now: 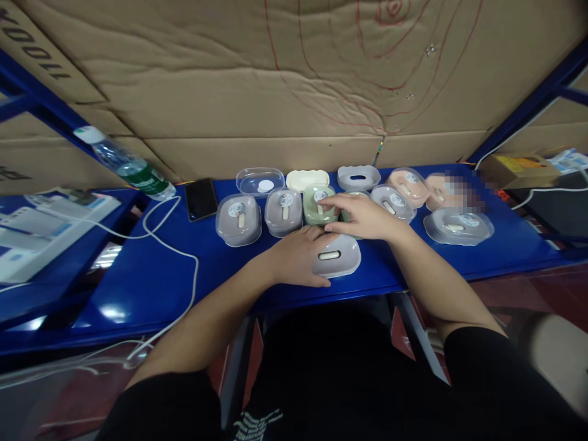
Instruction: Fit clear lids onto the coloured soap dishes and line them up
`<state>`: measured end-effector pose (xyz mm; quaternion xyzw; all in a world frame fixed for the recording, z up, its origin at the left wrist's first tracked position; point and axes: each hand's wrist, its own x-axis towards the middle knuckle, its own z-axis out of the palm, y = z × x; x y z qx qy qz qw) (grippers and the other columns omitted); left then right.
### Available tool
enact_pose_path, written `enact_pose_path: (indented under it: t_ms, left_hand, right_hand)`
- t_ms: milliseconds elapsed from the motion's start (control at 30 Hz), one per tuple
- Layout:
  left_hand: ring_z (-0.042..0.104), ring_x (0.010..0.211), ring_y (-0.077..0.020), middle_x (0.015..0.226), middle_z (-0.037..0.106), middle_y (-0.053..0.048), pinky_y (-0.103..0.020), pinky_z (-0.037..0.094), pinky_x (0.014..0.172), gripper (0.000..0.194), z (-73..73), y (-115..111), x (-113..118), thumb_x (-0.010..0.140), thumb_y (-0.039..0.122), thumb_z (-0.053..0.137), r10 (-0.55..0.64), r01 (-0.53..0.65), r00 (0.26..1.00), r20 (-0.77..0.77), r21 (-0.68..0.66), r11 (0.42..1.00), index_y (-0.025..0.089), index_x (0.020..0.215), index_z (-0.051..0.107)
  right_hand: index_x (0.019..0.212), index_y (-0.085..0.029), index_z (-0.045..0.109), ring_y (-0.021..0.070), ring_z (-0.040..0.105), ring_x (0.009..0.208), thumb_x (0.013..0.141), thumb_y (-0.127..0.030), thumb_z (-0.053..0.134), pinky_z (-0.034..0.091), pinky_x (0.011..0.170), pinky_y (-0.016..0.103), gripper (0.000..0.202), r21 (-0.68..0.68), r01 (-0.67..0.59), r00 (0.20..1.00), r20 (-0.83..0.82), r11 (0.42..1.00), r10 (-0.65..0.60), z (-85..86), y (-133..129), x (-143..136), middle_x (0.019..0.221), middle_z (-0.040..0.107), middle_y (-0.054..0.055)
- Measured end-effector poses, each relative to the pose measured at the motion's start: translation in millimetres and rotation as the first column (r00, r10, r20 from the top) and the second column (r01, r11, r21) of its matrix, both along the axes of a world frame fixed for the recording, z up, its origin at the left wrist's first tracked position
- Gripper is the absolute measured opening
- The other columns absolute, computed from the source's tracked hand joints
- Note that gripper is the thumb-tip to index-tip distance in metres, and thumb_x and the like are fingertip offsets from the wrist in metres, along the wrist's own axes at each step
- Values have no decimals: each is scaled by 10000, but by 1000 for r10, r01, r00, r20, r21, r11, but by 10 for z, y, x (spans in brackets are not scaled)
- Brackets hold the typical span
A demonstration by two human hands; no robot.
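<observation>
A lavender-grey soap dish (pixel 345 264) with a cream pill-shaped piece in its middle lies at the table's front edge. My left hand (pixel 297 257) grips its left end, thumb at the near rim and fingers at the far rim. Just behind, my right hand (pixel 362 215) is palm down with fingers stretched out. Its index fingertip is over the clear lid of a green soap box (pixel 316 214), apparently touching it. Another green box (pixel 348 208) is mostly hidden under this hand.
Lidded grey boxes (pixel 239 229) (pixel 283 223) stand left; grey (pixel 459 229) and pink ones (pixel 408 187) stand right. Behind are a clear lid (pixel 252 181), a cream dish (pixel 307 179) and a slotted grey dish (pixel 358 185). A phone (pixel 201 199), bottle (pixel 142 176) and white cable (pixel 195 269) lie left.
</observation>
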<state>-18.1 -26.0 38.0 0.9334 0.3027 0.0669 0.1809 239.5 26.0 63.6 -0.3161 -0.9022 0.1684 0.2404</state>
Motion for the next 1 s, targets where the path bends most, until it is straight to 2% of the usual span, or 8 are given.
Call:
enact_pose_path:
  t_ms: [133, 300, 533, 700, 833, 1000]
  left_hand:
    - [608, 1459, -508, 1607, 601, -228, -713, 511, 1215, 1102, -32, 29, -17, 797, 692, 886, -11, 10, 999, 37, 10, 1000, 217, 1701, 473]
    - [554, 1539, -508, 1670, 555, -237, -687, 481, 1263, 1153, -42, 34, -25, 789, 695, 910, -11, 11, 1000, 27, 12, 1000, 202, 1720, 441]
    - [618, 1474, -486, 1624, 606, -223, -700, 503, 1240, 1125, -66, 62, -32, 793, 694, 898, -13, 12, 999, 33, 13, 1000, 230, 1715, 449]
    - [552, 1550, -512, 1685, 557, -239, -732, 462, 1280, 1152, -24, 56, -19, 775, 718, 909, 1, 2, 998, 60, -40, 999, 210, 1707, 460]
    - [551, 1554, -507, 1683, 565, -223, -727, 490, 1259, 1091, 27, 54, -41, 810, 722, 882, 24, -21, 997, 70, -38, 999, 227, 1692, 473]
    - [558, 1557, -491, 1698, 559, -197, -704, 487, 1272, 1110, -12, 78, -62, 809, 730, 887, -14, 14, 997, 74, -4, 1000, 272, 1715, 439]
  right_hand:
    - [1548, -190, 697, 307, 789, 1120, 1019, -466, 797, 612, 1042, 502, 605, -5, -8, 1000, 5, 1000, 8, -6, 12, 2, 1423, 795, 171]
    - [1546, -211, 700, 301, 788, 1108, 1020, -482, 797, 607, 1045, 497, 599, 3, -4, 1000, 9, 1000, 4, -9, 10, -5, 1421, 798, 156]
    - [1543, -212, 702, 299, 789, 1103, 1021, -479, 794, 607, 1038, 488, 593, 8, -4, 1000, 9, 1000, 4, -12, 7, -1, 1412, 802, 149]
    - [1539, -204, 701, 295, 788, 1098, 1023, -480, 784, 609, 1033, 485, 591, 10, -5, 1000, 10, 1000, 5, -15, 5, -3, 1430, 795, 156]
    - [1542, -185, 697, 305, 788, 1102, 1025, -500, 779, 610, 1033, 496, 611, 4, 1, 1000, 12, 1000, -1, -2, 0, -3, 1409, 799, 171]
    - [1542, -199, 701, 312, 785, 1121, 1026, -496, 777, 605, 1041, 499, 601, -1, 6, 1000, 14, 1000, -6, 10, -4, -5, 1404, 801, 163]
